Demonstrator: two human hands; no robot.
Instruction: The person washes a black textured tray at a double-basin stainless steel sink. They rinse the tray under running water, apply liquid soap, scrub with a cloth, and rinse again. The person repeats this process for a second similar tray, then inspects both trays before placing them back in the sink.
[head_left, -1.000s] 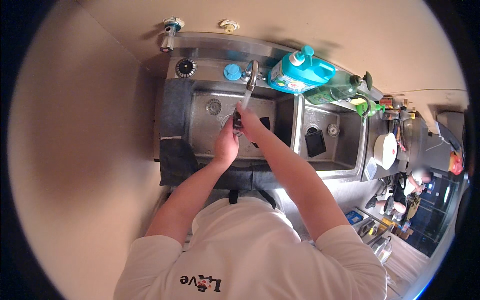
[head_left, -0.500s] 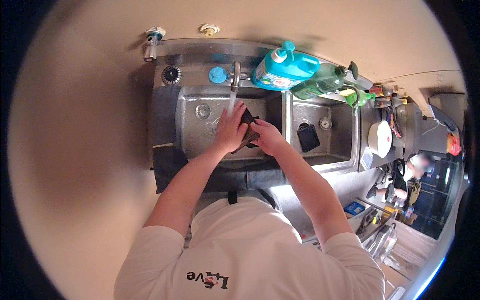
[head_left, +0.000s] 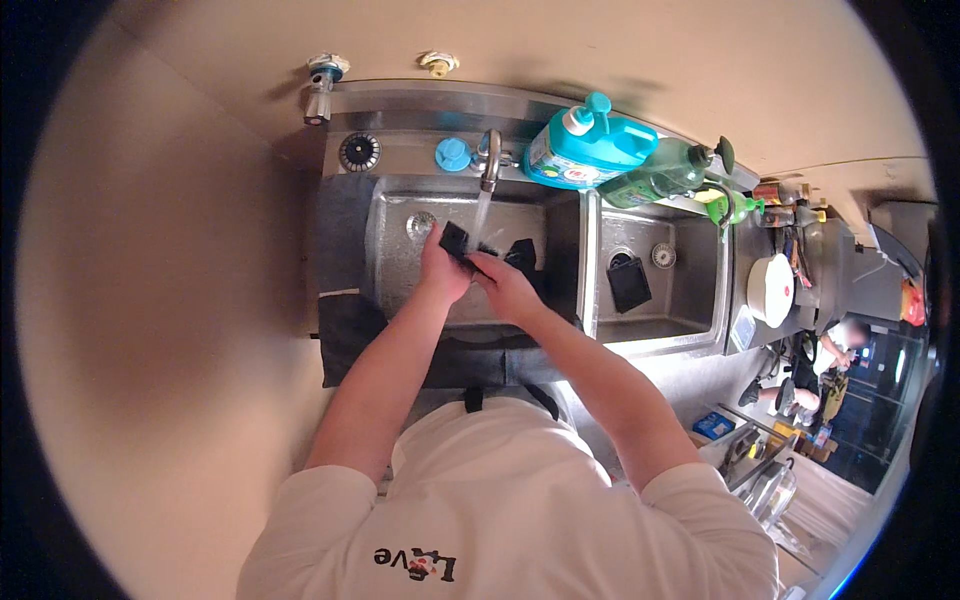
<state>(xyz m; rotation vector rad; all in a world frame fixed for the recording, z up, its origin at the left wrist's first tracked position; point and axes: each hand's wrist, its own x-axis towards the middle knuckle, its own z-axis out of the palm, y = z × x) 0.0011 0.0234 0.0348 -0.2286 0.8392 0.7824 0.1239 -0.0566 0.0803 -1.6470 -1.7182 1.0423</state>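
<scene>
Over the left sink basin (head_left: 400, 290), both hands hold a dark flat rectangular piece (head_left: 455, 241) under water from the faucet (head_left: 490, 165). My left hand (head_left: 445, 272) is closed around its left side. The fingers of my right hand (head_left: 506, 288) grip its right end, partly covering it. Just beyond the right hand, another black piece (head_left: 522, 255) lies in the same basin, its exact kind unclear. A black rectangular tray-like piece (head_left: 629, 285) rests in the right basin (head_left: 690, 305), near the drain.
Behind the basins stand a blue pump jug (head_left: 585, 155), a large green bottle (head_left: 655, 180) and a small green pump bottle (head_left: 735, 207). A drain strainer (head_left: 360, 152) and a light-blue cap-like item (head_left: 453, 154) sit left of the faucet. Farther right are a white round container (head_left: 771, 290) and a person (head_left: 832, 352).
The dark piece has turned and shifted left under the stream. My left hand has gone from lying flat on it to gripping its side; my right hand has moved left too.
</scene>
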